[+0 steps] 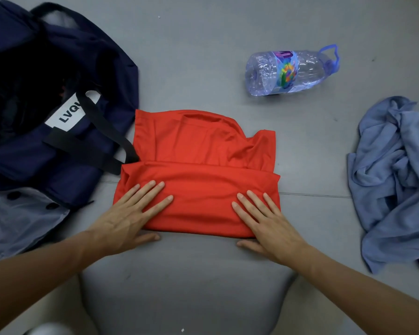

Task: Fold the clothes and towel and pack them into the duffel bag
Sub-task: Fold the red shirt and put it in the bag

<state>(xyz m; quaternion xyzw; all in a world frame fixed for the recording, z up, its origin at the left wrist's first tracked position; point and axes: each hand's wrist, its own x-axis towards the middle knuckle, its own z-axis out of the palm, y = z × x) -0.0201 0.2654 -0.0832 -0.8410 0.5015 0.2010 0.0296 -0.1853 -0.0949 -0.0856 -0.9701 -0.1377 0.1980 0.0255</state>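
A red shirt lies on the grey floor in the middle, its near part folded up over itself. My left hand presses flat on the fold's left side with straight fingers. My right hand presses flat on the right side the same way; both thumbs rest on the floor at the near edge. A navy duffel bag with black straps and a white label lies open at the left, touching the shirt's left edge. A crumpled blue cloth lies at the right.
An empty clear plastic bottle with a blue handle lies on its side beyond the shirt. A light grey garment with dark buttons lies at the near left, beside the bag. The grey floor spreads between my arms.
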